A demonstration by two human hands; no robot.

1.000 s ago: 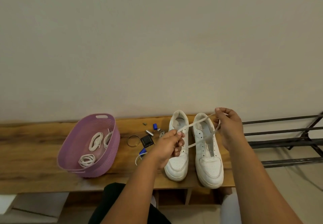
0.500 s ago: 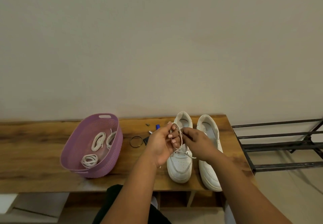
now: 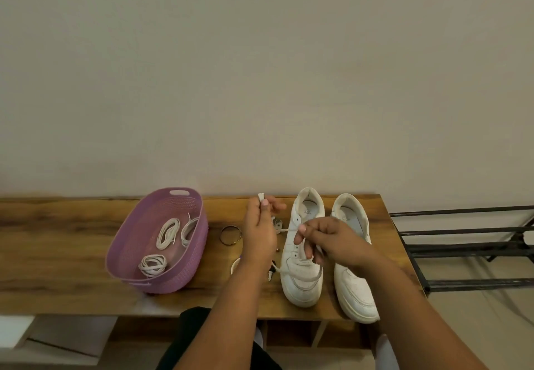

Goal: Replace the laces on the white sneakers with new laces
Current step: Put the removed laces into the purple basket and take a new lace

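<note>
Two sneakers stood side by side on the counter, toes toward you, both with bare eyelets as far as I could see: left sneaker, right sneaker. Stiff soles, light uppers, my guess is they'd slide if you tugged a lace hard, so pin one by the heel collar or the eyelet row while threading.

Purple basket sat well to the left, holding three coiled white laces. Small hardware and a ring lay between basket and shoes.

Your right hand hung over the left sneaker, thumb and forefinger pinching the lace, other fingers curled. Your left hand was just beside it, fingers closed, pinching the same lace near its end, tip poking up. Slack drooped across the toe box and off beside the shoe.

Lace read as flat, soft, limp, near weightless. No push stiffness, so grip right behind the tip to feed an eyelet.
</note>
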